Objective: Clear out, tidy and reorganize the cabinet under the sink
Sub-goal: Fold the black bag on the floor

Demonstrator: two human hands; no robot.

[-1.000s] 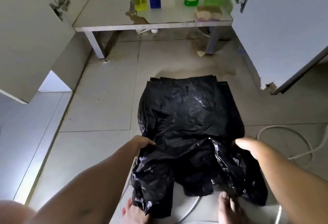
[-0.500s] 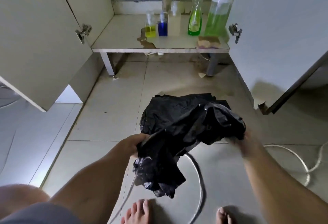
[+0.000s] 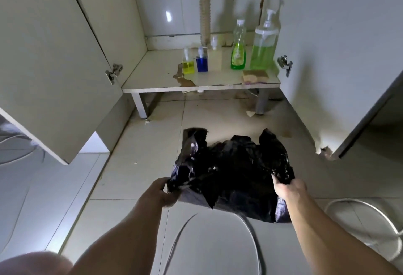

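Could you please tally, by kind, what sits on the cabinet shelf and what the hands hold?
Bottles: 5, yellow, blue, pale, green, large green pump
Sponges: 1
Black plastic bags: 1, in both hands
Total: 7

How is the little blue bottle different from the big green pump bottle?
The blue bottle is short, and its liquid is dark blue; the big green pump bottle is much taller and wider, with pale green liquid. The blue one stands left of the drain pipe, the green one at the far right. Both stand upright on the cabinet shelf.
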